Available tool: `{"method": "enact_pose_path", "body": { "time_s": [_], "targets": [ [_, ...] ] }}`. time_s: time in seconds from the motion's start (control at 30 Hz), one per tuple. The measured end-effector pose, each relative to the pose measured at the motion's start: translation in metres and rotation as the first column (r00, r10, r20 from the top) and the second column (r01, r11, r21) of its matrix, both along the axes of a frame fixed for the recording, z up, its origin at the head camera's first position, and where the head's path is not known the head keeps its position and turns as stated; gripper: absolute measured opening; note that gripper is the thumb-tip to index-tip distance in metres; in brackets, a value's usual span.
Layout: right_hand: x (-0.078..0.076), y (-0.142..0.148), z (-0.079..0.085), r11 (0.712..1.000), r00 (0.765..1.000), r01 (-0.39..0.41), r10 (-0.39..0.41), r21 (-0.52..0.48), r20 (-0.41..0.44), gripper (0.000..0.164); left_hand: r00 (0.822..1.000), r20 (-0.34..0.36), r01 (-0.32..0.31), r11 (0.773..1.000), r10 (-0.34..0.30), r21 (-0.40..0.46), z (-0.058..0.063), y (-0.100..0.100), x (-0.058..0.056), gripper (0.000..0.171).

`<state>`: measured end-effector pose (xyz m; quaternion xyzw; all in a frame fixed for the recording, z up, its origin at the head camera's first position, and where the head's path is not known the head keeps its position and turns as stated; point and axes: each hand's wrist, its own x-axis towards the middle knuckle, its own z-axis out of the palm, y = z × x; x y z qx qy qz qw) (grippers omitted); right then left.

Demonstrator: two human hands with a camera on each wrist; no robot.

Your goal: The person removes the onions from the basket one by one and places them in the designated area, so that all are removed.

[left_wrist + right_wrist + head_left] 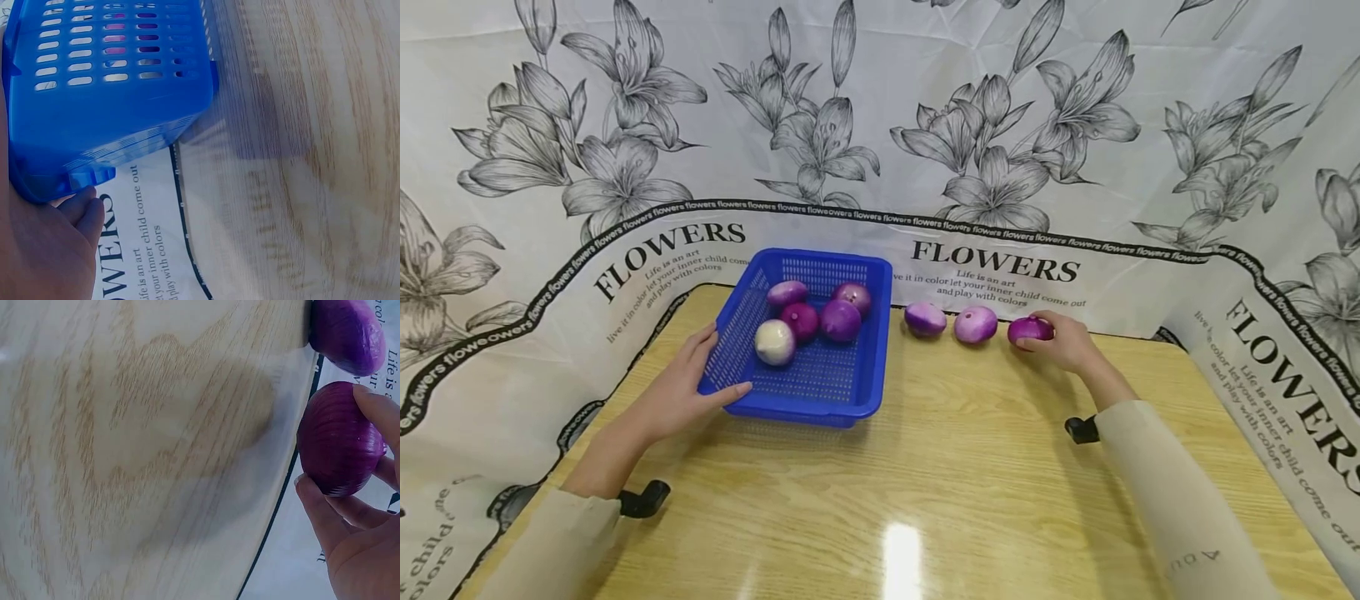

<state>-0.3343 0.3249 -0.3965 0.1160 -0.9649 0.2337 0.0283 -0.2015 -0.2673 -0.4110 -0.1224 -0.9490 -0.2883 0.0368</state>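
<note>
Five onions (801,322) lie inside the perforated blue basket (808,382)

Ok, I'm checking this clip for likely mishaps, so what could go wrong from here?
The dark onion could slip: it is round and smooth-looking, and the right hand only pinches it. The two paler onions beside it lie near the far edge of the table, so a knock might set them rolling. The left hand grips the blue basket on one side only, so a tug might tilt it and shift the five onions inside.
</note>
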Motion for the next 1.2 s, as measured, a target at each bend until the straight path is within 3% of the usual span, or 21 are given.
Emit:
{"method": "enact_pose_path", "body": {
  "time_s": [0.4, 0.73, 1.0, 1.2],
  "targets": [
    [-0.018, 0.003, -0.020, 0.998, 0.997, 0.061, -0.061, -0.009, 0.038, 0.072, 1.000, 0.008, -0.004, 1.000, 0.004, -0.002, -0.004, 0.001, 0.001, 0.110],
    [-0.021, -0.001, -0.021, 0.999, 0.997, 0.052, -0.053, 0.007, 0.063, 0.077, 1.000, 0.005, -0.006, 1.000, 0.006, -0.002, -0.004, 0.001, 0.001, 0.110],
    [-0.011, 0.003, -0.009, 0.997, 0.993, 0.080, -0.080, 0.004, 0.082, 0.081, 1.000, 0.004, -0.003, 1.000, 0.003, 0.001, -0.005, 0.000, 0.000, 0.109],
    [0.002, 0.004, 0.007, 0.998, 0.998, 0.063, -0.062, -0.007, 0.026, 0.078, 1.000, 0.011, 0.000, 1.000, 0.000, -0.012, -0.002, -0.002, -0.001, 0.110]
  ]
}}
